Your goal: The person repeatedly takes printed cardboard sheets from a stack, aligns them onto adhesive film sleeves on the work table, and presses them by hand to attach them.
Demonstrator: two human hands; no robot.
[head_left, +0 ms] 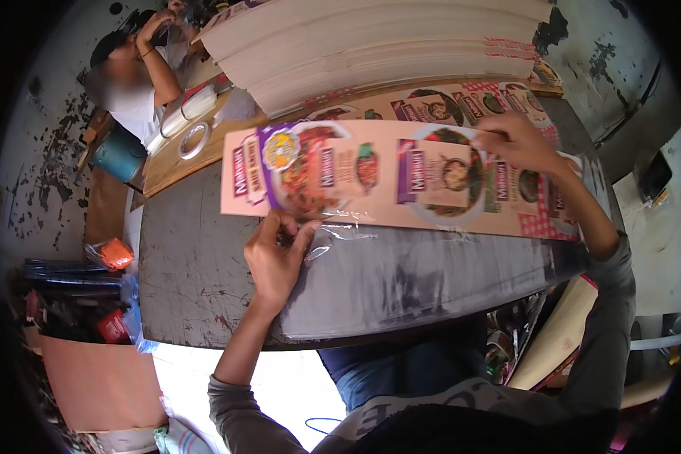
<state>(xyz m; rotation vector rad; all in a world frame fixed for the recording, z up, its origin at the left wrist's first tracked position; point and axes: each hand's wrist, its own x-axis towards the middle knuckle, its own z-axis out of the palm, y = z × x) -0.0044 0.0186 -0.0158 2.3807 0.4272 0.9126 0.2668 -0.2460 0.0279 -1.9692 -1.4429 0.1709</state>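
A long printed cardboard strip [378, 178] with food pictures lies tilted across the dark table. My left hand [272, 253] is at its lower left edge, thumb and fingers pinched on the edge or on clear film there. Toward the upper right, my right hand [518, 144] has its fingers curled over the strip's top edge. Clear plastic film [340, 238] shows along the strip's lower edge, beside my left thumb. Another printed sheet [390, 106] lies behind the strip, partly covered by it.
A tall stack of cardboard sheets [386, 45] stands at the back. On the wooden board [174, 163] at left is a tape roll [194, 141]. A co-worker [132, 83] is at the upper left, near a teal bucket [119, 157]. The dark table [197, 265] has a curved front edge.
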